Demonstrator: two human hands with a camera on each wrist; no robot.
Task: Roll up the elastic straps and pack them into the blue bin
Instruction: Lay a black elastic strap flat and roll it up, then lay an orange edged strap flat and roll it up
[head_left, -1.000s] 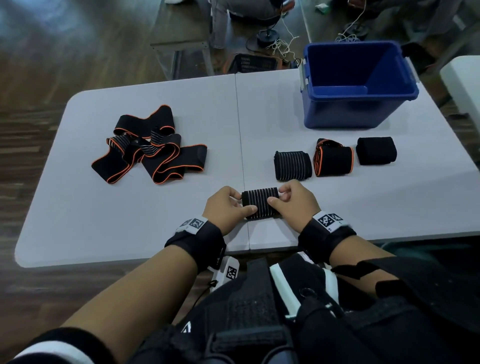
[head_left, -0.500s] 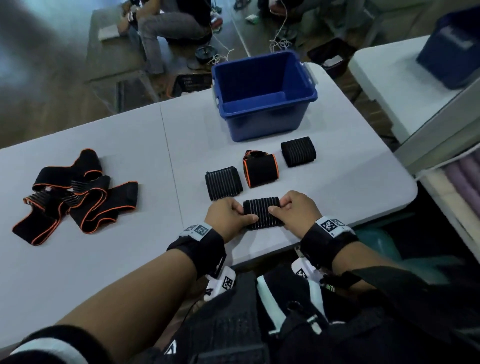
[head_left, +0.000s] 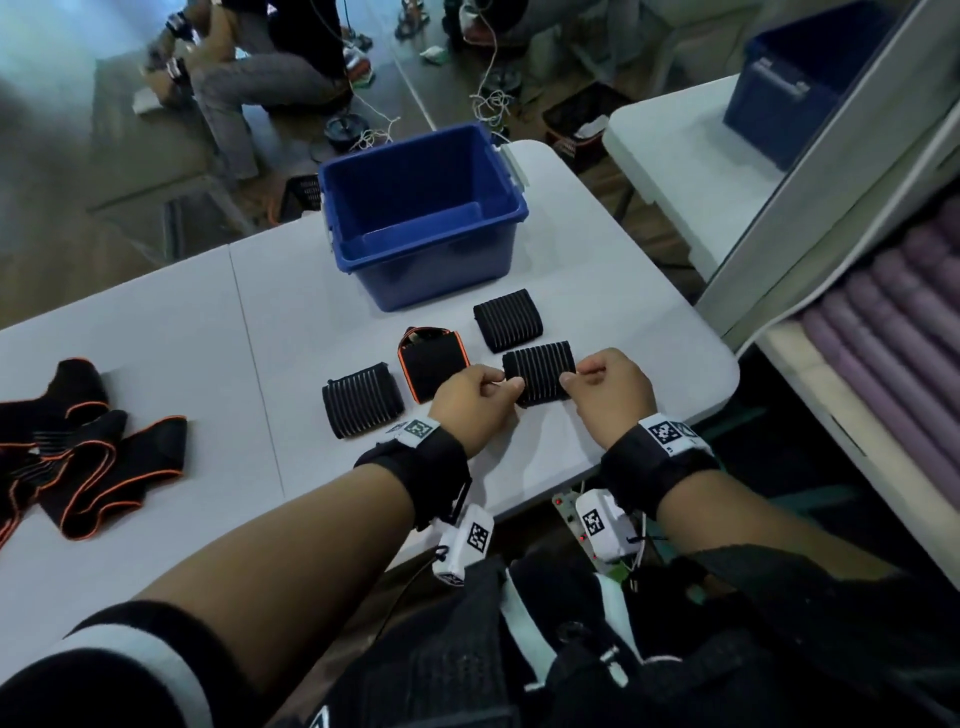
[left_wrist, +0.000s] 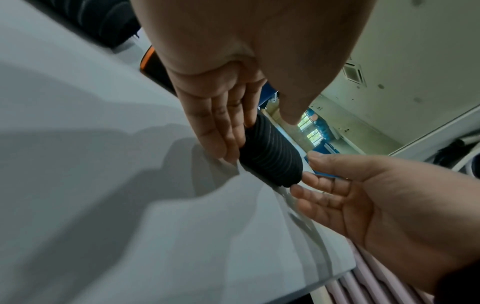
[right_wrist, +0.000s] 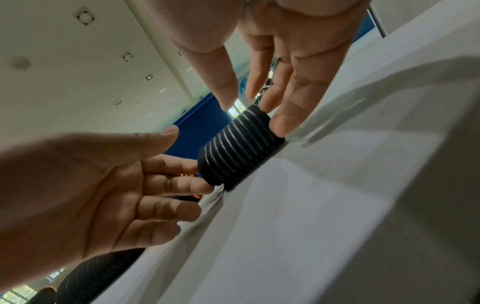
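Observation:
A black ribbed rolled strap (head_left: 540, 373) lies on the white table (head_left: 218, 332), in front of the far-right roll (head_left: 509, 318). My left hand (head_left: 498, 389) touches its left end and my right hand (head_left: 579, 379) its right end. In the wrist views the fingers (left_wrist: 221, 142) (right_wrist: 283, 121) are straight against the roll (left_wrist: 267, 156) (right_wrist: 239, 150), with the thumbs lifted clear. Two more rolls, one orange-edged (head_left: 434, 364) and one ribbed (head_left: 362, 401), lie to the left. The blue bin (head_left: 483, 254) stands behind them with nothing visible inside. Unrolled orange-trimmed straps (head_left: 88, 447) are heaped at the left.
The table's right corner (head_left: 722, 374) is close to my right hand. Beyond it are purple padded ridges (head_left: 893, 338), and a second white table (head_left: 670, 140) carries another blue bin (head_left: 795, 98). A person (head_left: 260, 67) sits on the floor behind, among cables.
Both hands carried the ribbed roll from the table's front edge forward and to the right, setting it beside the other rolls. My head turned right. The thumbs have eased off the roll.

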